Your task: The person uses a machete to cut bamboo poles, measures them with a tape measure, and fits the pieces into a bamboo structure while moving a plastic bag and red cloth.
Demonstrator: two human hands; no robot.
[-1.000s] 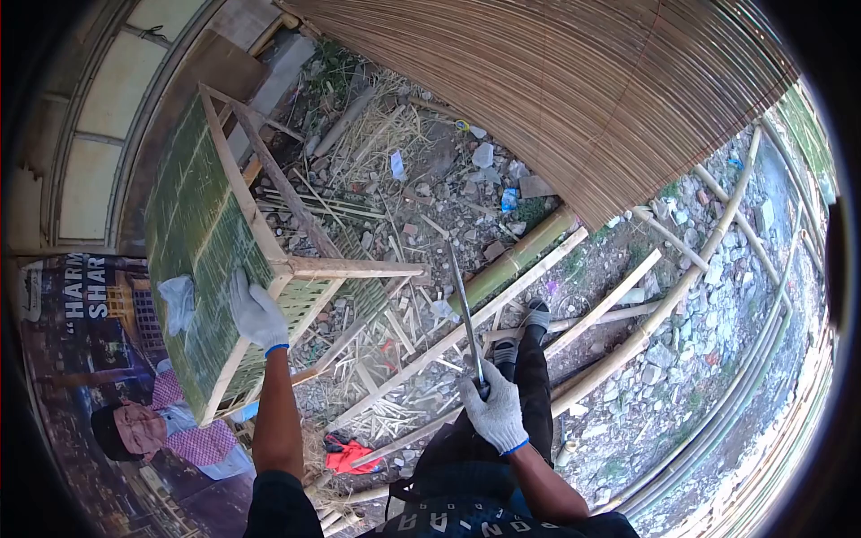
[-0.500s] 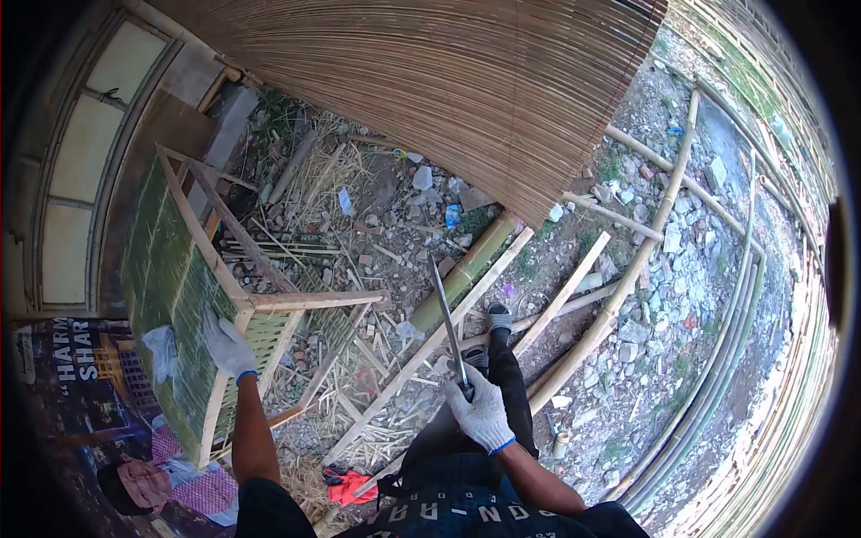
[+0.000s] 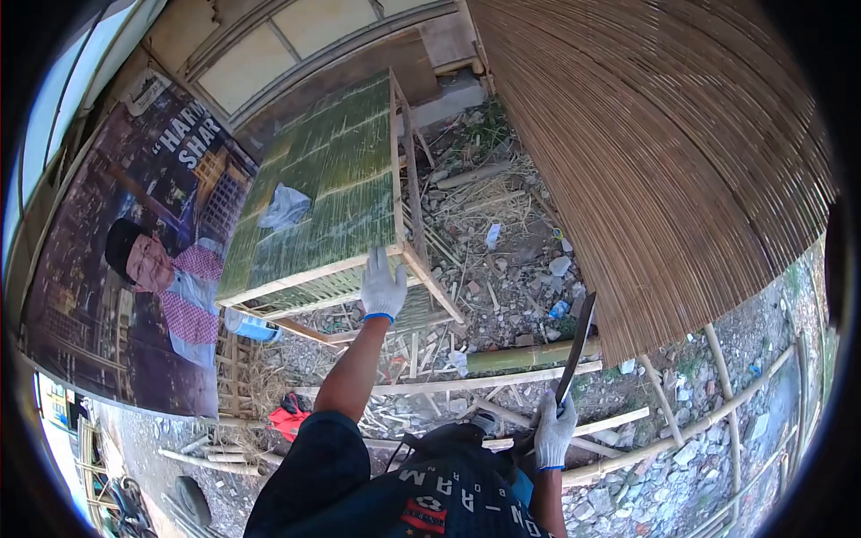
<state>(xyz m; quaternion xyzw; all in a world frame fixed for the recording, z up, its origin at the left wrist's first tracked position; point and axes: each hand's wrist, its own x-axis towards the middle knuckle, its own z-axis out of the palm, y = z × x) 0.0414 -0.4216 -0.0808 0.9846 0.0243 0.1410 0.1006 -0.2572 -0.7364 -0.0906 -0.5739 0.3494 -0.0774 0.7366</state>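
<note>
Gloves are covering both hands: the left hand [image 3: 383,285] is lying with fingers spread on the near edge of the green bamboo bench [image 3: 314,193], while the right hand [image 3: 553,433] is gripping a long blade [image 3: 575,348], fingers closed round its handle, pointing up.

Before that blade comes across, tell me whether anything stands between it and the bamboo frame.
Only the left hand, resting on the bamboo frame at its near edge. The blade, held in the right hand, is otherwise separated by open air above the littered ground.
</note>
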